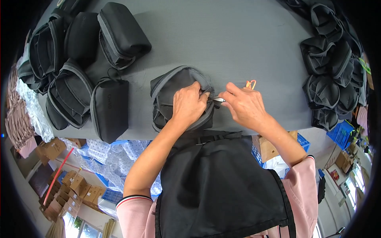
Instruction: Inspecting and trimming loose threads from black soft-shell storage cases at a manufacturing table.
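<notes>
An open black zippered pouch [162,104] with grey edging lies in front of me near the table's front edge. My left hand [189,104] reaches over its opening, fingers pinching the pouch's right rim. Just right of that rim, my right hand [244,104] is closed around small scissors [219,99]. Their metal tip points left and touches or nearly touches the pouch edge beside my left fingertips. Orange loops [251,84], apparently the handles, stick out beyond my right hand. What exactly lies between the blades is too small to make out.
Several black pouches [124,31] stand at the left of the grey table [246,35]. More open pouches [323,91] are heaped along the right edge. Below the table are blue crates [303,142] and clear plastic wrapping [115,154]. Cardboard boxes [79,184] are stacked at the lower left.
</notes>
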`<state>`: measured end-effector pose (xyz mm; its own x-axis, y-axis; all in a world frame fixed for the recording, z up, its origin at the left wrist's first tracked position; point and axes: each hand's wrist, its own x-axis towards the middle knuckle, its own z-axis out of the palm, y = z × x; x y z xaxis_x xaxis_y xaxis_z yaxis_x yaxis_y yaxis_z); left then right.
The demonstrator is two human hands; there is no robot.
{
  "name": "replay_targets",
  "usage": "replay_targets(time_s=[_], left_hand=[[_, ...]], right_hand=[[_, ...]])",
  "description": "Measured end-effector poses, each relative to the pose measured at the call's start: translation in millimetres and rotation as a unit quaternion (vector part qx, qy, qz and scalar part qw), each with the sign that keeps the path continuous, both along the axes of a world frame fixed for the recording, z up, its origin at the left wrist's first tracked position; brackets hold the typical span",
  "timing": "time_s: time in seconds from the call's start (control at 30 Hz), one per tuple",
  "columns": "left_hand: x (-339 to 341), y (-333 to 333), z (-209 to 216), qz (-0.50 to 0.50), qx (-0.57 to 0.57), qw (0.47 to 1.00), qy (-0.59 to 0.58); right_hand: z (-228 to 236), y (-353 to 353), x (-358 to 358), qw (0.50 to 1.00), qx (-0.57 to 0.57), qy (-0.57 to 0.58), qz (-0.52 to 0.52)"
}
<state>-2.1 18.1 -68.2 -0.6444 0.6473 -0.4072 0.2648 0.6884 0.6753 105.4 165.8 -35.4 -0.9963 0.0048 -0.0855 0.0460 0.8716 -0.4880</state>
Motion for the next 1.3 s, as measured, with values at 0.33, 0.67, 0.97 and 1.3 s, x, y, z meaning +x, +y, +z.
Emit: replay_targets(time_s=[0.33, 0.67, 0.97, 1.3], left_hand=[[0, -1, -3, -0.002, 0.001, 1.000, -0.005], [15, -11, 21, -0.169, -0.031, 0.984, -0.049], [27, -24, 47, -0.064, -0.114, 0.991, -0.012], [32, -25, 27, -0.083, -0.064, 0.994, 0.034]], right_hand=[[0, -1, 5, 0.999, -0.018, 0.001, -0.030], [-40, -19, -1, 0.856, -0.427, -0.128, -0.263], [-29, -28, -7, 0.942, -0.220, -0.011, -0.254], [-29, -30, -17, 0.882, -0.397, -0.128, -0.220]])
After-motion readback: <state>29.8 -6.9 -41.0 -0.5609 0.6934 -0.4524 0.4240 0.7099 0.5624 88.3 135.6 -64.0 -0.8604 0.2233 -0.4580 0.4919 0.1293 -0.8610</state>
